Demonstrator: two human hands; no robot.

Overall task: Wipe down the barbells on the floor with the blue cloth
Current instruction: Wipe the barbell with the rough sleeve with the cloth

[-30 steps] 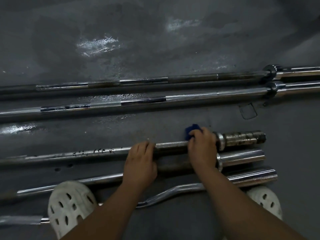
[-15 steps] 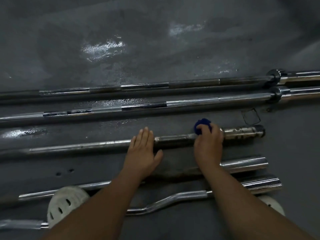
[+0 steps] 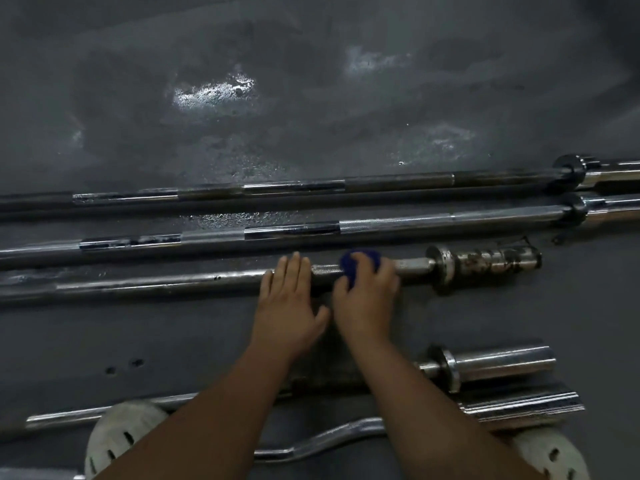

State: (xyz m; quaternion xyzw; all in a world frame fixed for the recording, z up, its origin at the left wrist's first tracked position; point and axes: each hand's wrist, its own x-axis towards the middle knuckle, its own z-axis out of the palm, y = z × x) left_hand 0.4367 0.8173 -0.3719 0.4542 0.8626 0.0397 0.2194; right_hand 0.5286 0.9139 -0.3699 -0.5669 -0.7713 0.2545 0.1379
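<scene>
Right grip (image 3: 367, 299) is clenched over a bunched dark-blue cloth (image 3: 358, 262), holding it down on the knurled shaft of the middle steel barbell (image 3: 156, 283) near that bar's right end. The cloth shows just past the knuckles, draped over the top of the shaft, a little to the left of the bar's collar and its rust-spotted sleeve (image 3: 491, 263). Left grip (image 3: 287, 299) lies just beside the right one, released, with its fingers straight and together, laid flat across the same shaft. Its thumb nearly meets the right grip.

Beyond this bar, two longer steel barbells lie parallel to it, the far long barbell (image 3: 398, 181) and the near long barbell (image 3: 398, 225), each with a dark collar toward the right edge. Closer to the person, both forearms cross over a short bar with a polished chrome sleeve (image 3: 502, 363). A second, ribbed chrome sleeve (image 3: 519, 405) lies just below it, and a wavy chrome curl bar (image 3: 329, 438) is nearest of all. Two white perforated clogs, the left clog (image 3: 121, 434) and the right clog (image 3: 554, 457), show at the bottom edge.

Everything rests on a dark grey floor (image 3: 346, 126) with shiny, wet-looking patches, in dim light.
</scene>
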